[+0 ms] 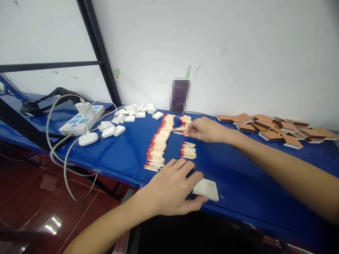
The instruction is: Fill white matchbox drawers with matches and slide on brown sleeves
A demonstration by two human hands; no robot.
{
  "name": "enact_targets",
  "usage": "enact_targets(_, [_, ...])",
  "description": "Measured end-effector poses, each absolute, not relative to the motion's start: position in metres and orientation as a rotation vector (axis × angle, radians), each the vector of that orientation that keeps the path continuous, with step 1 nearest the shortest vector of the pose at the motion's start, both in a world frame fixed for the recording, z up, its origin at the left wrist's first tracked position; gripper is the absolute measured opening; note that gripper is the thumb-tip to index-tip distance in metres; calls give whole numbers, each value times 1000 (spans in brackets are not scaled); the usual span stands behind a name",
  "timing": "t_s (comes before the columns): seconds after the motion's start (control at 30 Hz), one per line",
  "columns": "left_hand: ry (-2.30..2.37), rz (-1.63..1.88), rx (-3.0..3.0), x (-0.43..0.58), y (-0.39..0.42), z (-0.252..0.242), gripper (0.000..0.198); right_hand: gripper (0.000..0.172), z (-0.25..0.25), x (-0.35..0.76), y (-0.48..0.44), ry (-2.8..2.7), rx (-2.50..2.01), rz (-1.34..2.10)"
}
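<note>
My right hand is closed in a pinch on a few matches at the near end of a small pile. Closer to me, my left hand has its thumb and forefinger around the left end of a white matchbox tray; its palm faces down and the other fingers are curled. A long row of red-headed matches runs away from me toward the wall. Between my hands lies a short, neat group of matches, touched by neither hand.
White matchbox trays are heaped at the back left, and brown matchbox sleeves at the back right. A power strip with a white charger and cables lies on the left of the blue table. A blurred dark object stands against the wall.
</note>
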State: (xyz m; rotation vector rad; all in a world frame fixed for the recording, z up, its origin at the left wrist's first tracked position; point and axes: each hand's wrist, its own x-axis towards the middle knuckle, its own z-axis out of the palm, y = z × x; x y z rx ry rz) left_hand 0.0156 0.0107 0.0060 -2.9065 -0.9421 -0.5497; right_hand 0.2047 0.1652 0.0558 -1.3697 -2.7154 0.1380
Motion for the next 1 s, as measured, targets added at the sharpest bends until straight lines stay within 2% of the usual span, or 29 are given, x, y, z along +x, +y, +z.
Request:
enact_targets(0.67, [-937,-554,-2920,16,12,8,36,8,61,201,154,-2769,-1402,202])
enact_targets(1.0, [-945,-530,-2938,16,11,10,37,13,65,205,157,-2830,-1266,459])
